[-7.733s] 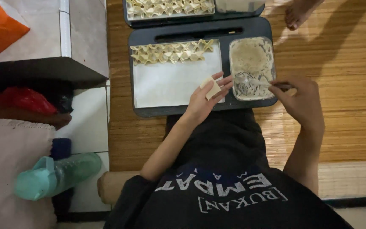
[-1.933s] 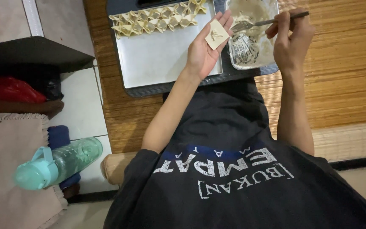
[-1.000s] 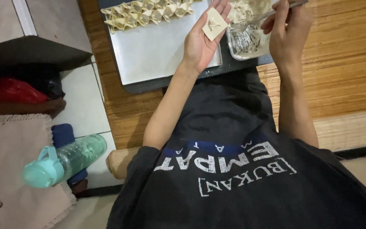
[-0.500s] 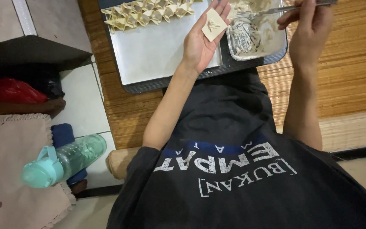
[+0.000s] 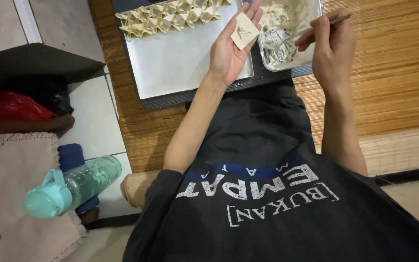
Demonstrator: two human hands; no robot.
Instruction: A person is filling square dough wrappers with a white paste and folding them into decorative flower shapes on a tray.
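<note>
One square dumpling wrapper with a dab of filling lies on the open left hand, the right hand pinching a spoon in the filling tray; folding seems next

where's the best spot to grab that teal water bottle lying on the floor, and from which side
Probably the carry loop on the teal water bottle's cap, at its lower-left end. The bottle lies on its side, partly on the pink cloth, with the loop sticking up clear of the floor, so fingers could hook it from above. The round clear body looks wider and likelier to roll.
</note>
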